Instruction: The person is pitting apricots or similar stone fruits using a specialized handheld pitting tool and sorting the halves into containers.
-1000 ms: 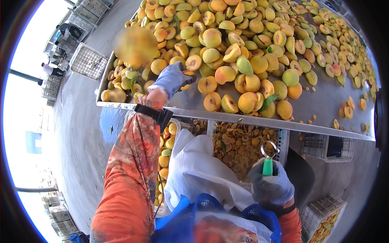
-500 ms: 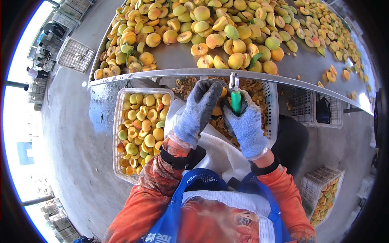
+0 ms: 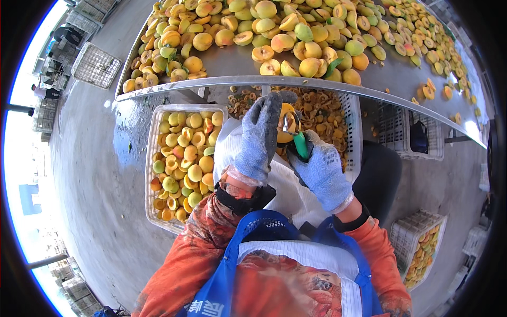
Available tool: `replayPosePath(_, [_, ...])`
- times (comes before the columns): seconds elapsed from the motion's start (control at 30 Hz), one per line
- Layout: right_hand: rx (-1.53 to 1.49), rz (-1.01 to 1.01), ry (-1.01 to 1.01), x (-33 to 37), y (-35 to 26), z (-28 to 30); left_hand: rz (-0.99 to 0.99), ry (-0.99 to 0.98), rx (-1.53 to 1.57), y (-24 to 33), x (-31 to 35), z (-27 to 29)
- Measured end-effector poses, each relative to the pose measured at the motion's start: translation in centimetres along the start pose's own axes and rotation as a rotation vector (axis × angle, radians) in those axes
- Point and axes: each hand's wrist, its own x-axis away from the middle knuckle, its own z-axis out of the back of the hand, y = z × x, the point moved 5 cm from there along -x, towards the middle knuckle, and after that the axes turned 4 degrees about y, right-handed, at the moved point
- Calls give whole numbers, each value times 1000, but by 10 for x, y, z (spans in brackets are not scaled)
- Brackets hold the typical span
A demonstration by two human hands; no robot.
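My left hand (image 3: pixel 257 140), in a blue-grey glove with dark palm and fingers, holds a yellow peach half (image 3: pixel 284 138). Its fingers cover the fruit's left side. In my gloved right hand (image 3: pixel 321 170) is a pitting spoon (image 3: pixel 300 146) with a green handle and a shiny metal loop. The loop lies against the peach half; how deep it sits I cannot tell. Both hands are just in front of the metal table's edge (image 3: pixel 222 82), above a white crate (image 3: pixel 355 134) of brownish pits and scraps.
Halved peaches (image 3: pixel 264 25) are heaped on the table. At my left, a white crate (image 3: pixel 149 174) holds more halves. Another crate (image 3: pixel 400 240) with fruit stands at lower right. Dark-lined crates (image 3: pixel 393 127) sit under the table, and an upright crate (image 3: pixel 96 65) stands at far left.
The pitting spoon has tipped left, its loop going from upright beside the left hand to against the peach half. The peach half now shows more clearly between my hands.
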Motion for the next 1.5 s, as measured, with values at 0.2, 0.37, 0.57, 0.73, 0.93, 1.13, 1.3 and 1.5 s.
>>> replayPosePath(0.2, [146,-61,-58,9,-2,-14,-9,-85,-163,1,10,8])
replayPosePath(0.37, [3,-46,-112,18,6,-22,484,-142,181,-11,11,4])
replayPosePath(0.57, [-356,-229,-325,17,10,-27,356,-93,101,-15,5,2])
replayPosePath(0.73, [-729,-489,-513,25,6,-30,422,-159,118,-16,6,-3])
replayPosePath(0.93, [-960,-684,-693,26,3,-19,161,-444,-271,-21,-3,-5])
replayPosePath(1.13, [-1022,-784,-656,23,3,-15,20,-600,-478,-47,-12,-22])
replayPosePath(1.3, [-1268,-835,-612,29,13,-15,241,-502,-36,-55,-11,-31])
replayPosePath(1.5, [-1391,-841,-731,30,11,-14,345,-586,11,-52,-13,-36])
